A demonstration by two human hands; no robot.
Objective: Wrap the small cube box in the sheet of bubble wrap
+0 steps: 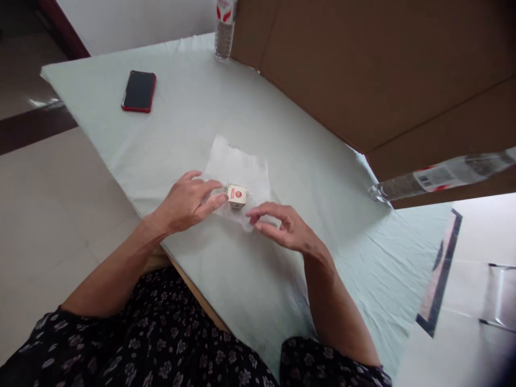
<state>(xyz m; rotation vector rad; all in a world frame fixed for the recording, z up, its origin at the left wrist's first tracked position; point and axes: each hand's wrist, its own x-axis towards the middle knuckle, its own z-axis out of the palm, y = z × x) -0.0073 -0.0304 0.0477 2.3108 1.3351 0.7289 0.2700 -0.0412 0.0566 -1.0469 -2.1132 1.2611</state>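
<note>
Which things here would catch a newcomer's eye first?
Probably the big brown cardboard filling the upper right, with a clear bottle near each end of its lower edge. Next, the small pale box on crumpled white paper, between the left hand and the right hand. The red-edged phone also stands out, lying toward the table's far left.

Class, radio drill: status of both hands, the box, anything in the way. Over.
Left hand open, thumb beside small box. Right hand open, at sheet's edge. Box on white sheet. Phone well aside.
</note>
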